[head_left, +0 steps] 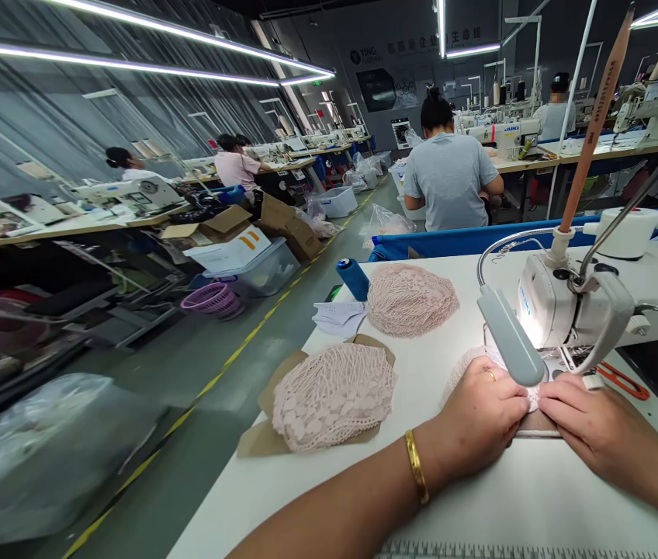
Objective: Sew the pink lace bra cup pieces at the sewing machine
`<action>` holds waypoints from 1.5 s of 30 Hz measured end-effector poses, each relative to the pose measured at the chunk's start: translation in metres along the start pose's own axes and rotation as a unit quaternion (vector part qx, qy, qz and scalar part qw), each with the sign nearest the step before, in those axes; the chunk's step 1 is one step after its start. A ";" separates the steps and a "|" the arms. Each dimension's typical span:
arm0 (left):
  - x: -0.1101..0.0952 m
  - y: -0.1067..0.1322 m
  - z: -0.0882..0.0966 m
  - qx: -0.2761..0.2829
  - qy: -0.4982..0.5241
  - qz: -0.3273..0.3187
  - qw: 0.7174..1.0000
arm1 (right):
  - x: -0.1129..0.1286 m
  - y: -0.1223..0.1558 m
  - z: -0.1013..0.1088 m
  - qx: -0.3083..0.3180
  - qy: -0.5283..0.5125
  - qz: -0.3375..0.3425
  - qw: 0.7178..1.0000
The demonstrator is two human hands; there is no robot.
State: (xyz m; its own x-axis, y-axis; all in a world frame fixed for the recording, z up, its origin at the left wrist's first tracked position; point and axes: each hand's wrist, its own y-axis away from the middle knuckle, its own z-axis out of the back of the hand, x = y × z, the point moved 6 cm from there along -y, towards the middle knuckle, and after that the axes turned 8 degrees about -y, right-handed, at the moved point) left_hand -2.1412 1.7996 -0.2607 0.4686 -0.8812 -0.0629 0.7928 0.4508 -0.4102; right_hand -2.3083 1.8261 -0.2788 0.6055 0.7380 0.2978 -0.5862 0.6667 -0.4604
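A pale pink lace piece (462, 371) lies under the head of a white sewing machine (550, 299), partly hidden by my fingers and the machine's grey lamp (509, 334). My left hand (480, 407), with a ring and a gold bangle, pinches the lace's near edge. Close on its right, my right hand (600, 423) grips the same edge, fingertips nearly meeting the left ones. The needle itself is hidden. Left of my hands, one stack of pink lace pieces (334, 396) rests on brown card, and another lace stack (410, 299) sits farther back.
A blue thread cone (353, 279) and folded white paper (339, 317) stand at the table's left edge. Orange thread snips (623, 380) lie right of the machine. A ruler (480, 551) runs along the front. Beyond, a person in grey (448, 182) sits with their back to me.
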 end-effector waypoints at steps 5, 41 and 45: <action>-0.001 0.000 0.000 -0.002 -0.008 -0.002 1.000 | 0.000 -0.001 0.001 -0.005 0.006 0.004 1.000; 0.020 -0.017 0.003 0.007 0.072 0.121 0.990 | -0.014 -0.009 -0.008 -0.008 0.008 -0.126 0.992; 0.023 -0.018 0.002 0.015 0.124 0.160 0.979 | -0.022 -0.010 -0.014 -0.057 0.011 -0.164 0.985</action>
State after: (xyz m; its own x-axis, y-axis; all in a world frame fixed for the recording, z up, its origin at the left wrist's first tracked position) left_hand -2.1443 1.7718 -0.2533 0.5890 -0.6999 -0.4039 0.6341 0.7102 -0.3060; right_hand -2.3087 1.8016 -0.2924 0.7645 0.4811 0.4290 -0.2926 0.8521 -0.4340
